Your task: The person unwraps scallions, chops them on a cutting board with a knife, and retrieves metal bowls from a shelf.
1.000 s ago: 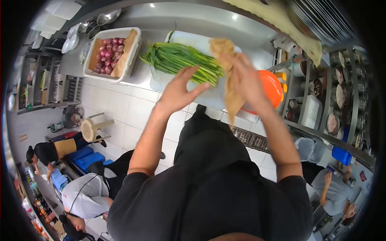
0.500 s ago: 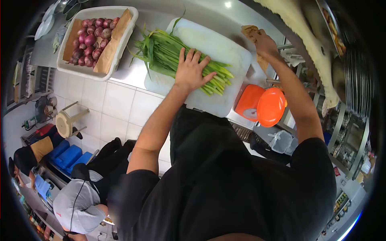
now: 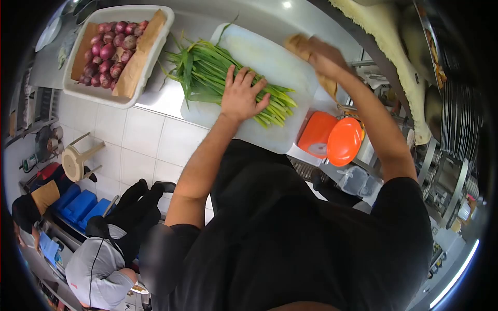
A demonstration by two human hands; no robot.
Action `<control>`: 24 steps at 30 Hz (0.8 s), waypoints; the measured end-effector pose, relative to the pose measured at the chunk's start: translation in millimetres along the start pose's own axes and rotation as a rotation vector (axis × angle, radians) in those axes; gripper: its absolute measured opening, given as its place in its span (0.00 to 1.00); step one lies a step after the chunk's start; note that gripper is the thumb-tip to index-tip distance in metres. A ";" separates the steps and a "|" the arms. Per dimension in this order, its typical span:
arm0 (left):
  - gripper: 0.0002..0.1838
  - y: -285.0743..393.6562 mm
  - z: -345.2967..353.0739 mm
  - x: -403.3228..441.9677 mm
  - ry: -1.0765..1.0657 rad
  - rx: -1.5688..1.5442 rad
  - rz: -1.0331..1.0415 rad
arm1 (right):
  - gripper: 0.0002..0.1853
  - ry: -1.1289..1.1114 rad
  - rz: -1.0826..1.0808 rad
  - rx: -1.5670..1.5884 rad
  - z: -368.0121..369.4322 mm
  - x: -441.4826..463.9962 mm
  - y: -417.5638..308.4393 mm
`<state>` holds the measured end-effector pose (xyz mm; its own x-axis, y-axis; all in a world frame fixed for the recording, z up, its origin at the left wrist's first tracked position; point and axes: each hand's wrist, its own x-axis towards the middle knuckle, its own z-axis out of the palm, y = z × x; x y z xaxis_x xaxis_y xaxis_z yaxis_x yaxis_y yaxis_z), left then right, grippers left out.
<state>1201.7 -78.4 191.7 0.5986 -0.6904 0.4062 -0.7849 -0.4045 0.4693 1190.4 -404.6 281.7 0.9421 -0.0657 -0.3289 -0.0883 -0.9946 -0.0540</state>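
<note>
A bunch of long green spring onions (image 3: pixel 207 70) lies across the white cutting board (image 3: pixel 249 44), leafy ends to the left and paler cut ends to the right. Flat on top of the bunch, with its fingers spread, rests my left hand (image 3: pixel 241 98). Beyond the board's upper right corner, my right hand (image 3: pixel 324 57) is closed on a crumpled brown sheet (image 3: pixel 297 44), which I cannot tell is paper or cloth. Part of that sheet hangs down below the hand. Motion blurs the right fingers.
Red onions (image 3: pixel 107 51) fill a white basin (image 3: pixel 168 28) lined with brown paper, left of the board. An orange kitchen scale (image 3: pixel 314 135) with an orange bowl (image 3: pixel 344 142) stands at the right. Behind me to the left are a stool (image 3: pixel 73 161) and two people (image 3: pixel 96 269).
My right hand has moved left toward the board's corner, bringing the brown sheet along. My left hand stays on the spring onions. The camera view has shifted slightly.
</note>
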 end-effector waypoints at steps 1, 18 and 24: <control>0.21 -1.8 0.7 1.1 0.010 0.000 0.004 | 0.17 -0.093 -0.197 -0.010 10.7 -26.1 -9.5; 0.23 -7.7 -0.8 6.1 0.039 -0.029 0.004 | 0.17 0.286 0.367 0.095 6.0 62.1 60.7; 0.38 7.4 -23.6 17.9 -0.060 -0.109 -0.020 | 0.23 0.576 0.501 0.474 -33.6 24.8 -74.8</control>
<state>1210.3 -79.6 221.0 0.6006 -0.7189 0.3499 -0.7492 -0.3532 0.5603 1231.2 -334.4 309.2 0.7620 -0.6400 0.0982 -0.5368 -0.7092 -0.4571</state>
